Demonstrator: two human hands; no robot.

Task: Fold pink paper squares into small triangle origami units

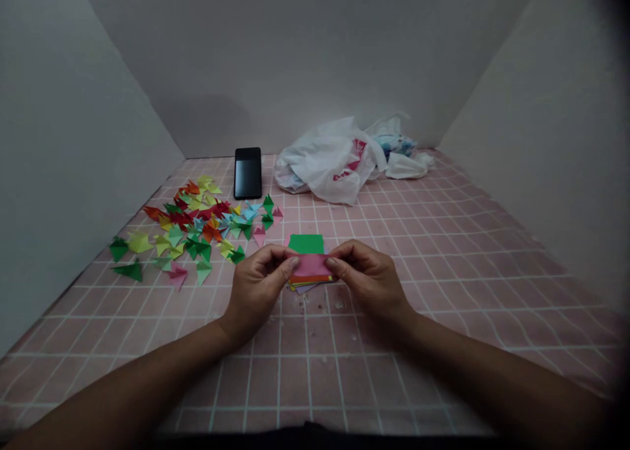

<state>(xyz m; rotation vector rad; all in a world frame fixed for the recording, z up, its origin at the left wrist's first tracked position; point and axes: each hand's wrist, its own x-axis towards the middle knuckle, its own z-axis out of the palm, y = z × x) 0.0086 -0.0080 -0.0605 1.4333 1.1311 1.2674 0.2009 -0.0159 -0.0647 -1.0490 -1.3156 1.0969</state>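
A pink sheet of paper (311,265) is stretched between my two hands, seemingly folded into a band. My left hand (260,289) pinches its left end between thumb and fingers. At the right end, my right hand (373,285) grips it the same way. Just behind and below the pink paper lies a stack of coloured paper squares (306,243), green on top, with orange, yellow and lilac edges showing at the near side. The pink paper hides the stack's middle.
To the left spreads a pile of small folded paper shapes (197,248) in several colours. A black phone (247,173) lies behind them. Crumpled white plastic bags (329,161) sit near the back wall. A pink checked cloth (236,384) covers the table, with walls on three sides.
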